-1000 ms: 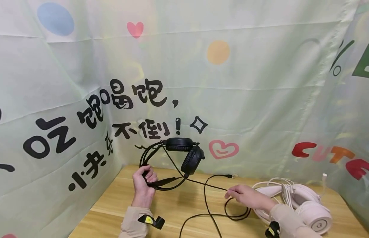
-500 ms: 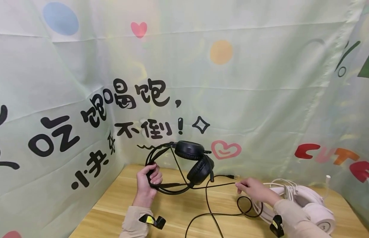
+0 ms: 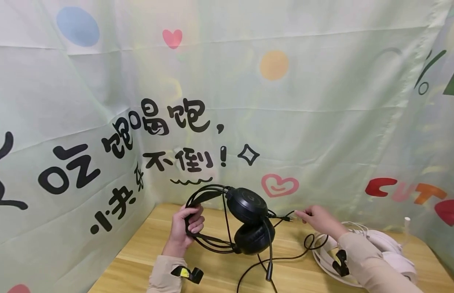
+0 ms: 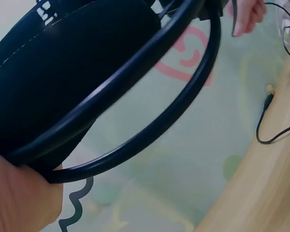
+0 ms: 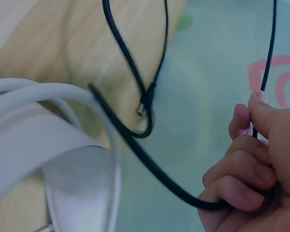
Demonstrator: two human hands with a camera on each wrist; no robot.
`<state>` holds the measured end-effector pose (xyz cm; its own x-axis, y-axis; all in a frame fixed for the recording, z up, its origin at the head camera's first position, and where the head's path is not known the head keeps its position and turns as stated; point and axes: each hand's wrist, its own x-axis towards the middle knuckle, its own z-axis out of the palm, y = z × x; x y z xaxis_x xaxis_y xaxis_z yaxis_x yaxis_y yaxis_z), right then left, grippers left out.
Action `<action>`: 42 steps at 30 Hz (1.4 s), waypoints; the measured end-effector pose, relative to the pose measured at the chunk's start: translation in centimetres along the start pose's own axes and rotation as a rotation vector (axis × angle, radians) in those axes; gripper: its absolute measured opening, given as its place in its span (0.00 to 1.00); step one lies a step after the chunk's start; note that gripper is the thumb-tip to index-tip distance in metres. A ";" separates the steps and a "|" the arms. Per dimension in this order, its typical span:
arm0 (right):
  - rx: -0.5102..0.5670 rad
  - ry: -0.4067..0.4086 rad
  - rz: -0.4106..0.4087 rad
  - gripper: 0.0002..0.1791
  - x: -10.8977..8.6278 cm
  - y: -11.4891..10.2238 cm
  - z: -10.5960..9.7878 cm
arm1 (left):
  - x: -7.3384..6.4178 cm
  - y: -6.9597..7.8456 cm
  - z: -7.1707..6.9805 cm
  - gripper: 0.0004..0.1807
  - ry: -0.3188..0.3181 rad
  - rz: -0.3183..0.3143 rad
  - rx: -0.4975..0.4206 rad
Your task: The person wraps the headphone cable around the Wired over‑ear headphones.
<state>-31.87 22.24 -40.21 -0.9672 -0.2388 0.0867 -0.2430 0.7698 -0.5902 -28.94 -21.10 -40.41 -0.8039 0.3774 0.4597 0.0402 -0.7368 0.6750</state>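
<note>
My left hand (image 3: 186,226) grips the headband of a black over-ear headset (image 3: 246,205), held up above the table. Its two ear cups hang to the right, close together, with the microphone boom (image 3: 269,264) pointing down. In the left wrist view, the padded headband (image 4: 82,72) and its two curved tubes run up from the left hand (image 4: 24,193). Farther right, my right hand (image 3: 322,221) pinches the headset's thin black cable (image 5: 269,53) between thumb and forefinger. Another length of that cable passes under its curled fingers in the right wrist view. Part of the cable is hidden behind the ear cups.
On the right of the wooden table (image 3: 139,264) lies a white headset (image 3: 388,244) with its white cable coiled, partly covered by the right forearm. Black cable loops (image 3: 281,258) trail across the tabletop, and a plug (image 5: 144,104) shows beside them. Printed cloth (image 3: 322,122) hangs behind.
The black headset has come lower and to the right, turning so the cups show their faces and the boom hangs down. My right hand has moved right and up, still pinching the cable.
</note>
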 end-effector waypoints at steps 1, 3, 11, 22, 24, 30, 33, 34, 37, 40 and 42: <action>-0.002 0.008 0.009 0.25 0.1 -0.2 -0.2 | 0.0 0.0 0.1 0.23 -0.010 -0.006 0.012; -0.009 0.030 0.026 0.29 0.4 -0.8 -0.4 | -0.1 0.0 0.2 0.23 -0.025 -0.020 0.036; -0.063 0.093 0.094 0.38 1.3 -2.0 -1.6 | -0.3 0.1 1.0 0.20 -0.098 -0.060 0.150; -0.145 0.176 0.101 0.40 2.4 -2.8 -3.3 | -0.1 -0.1 2.4 0.19 -0.098 -0.078 0.381; -0.159 0.189 0.085 0.40 2.4 -3.3 -3.7 | 0.0 -0.3 2.8 0.18 -0.110 -0.077 0.433; -0.198 0.215 0.034 0.38 2.7 -5.4 -4.8 | 0.4 -0.9 4.3 0.12 -0.173 -0.073 0.575; -0.214 0.219 0.018 0.38 2.9 -6.5 -5.1 | 0.4 -1.1 5.0 0.09 -0.193 -0.066 0.683; -0.218 0.221 0.013 0.38 3.0 -6.8 -5.1 | 0.4 -1.2 5.1 0.09 -0.196 -0.064 0.716; -0.230 0.234 0.011 0.36 3.3 -7.4 -5.4 | 0.5 -1.3 5.4 0.10 -0.172 -0.071 0.795; -0.239 0.245 0.006 0.34 3.3 -8.2 -5.8 | 0.5 -1.4 5.5 0.08 -0.133 -0.083 0.858; -0.246 0.249 0.002 0.33 3.3 -8.7 -6.1 | 0.5 -1.4 5.7 0.06 -0.104 -0.083 0.920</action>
<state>-33.42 18.31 -29.88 -0.9488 -0.1089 0.2963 -0.2222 0.8972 -0.3817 -25.99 -16.69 -37.86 -0.7698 0.4898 0.4092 0.4757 0.0129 0.8795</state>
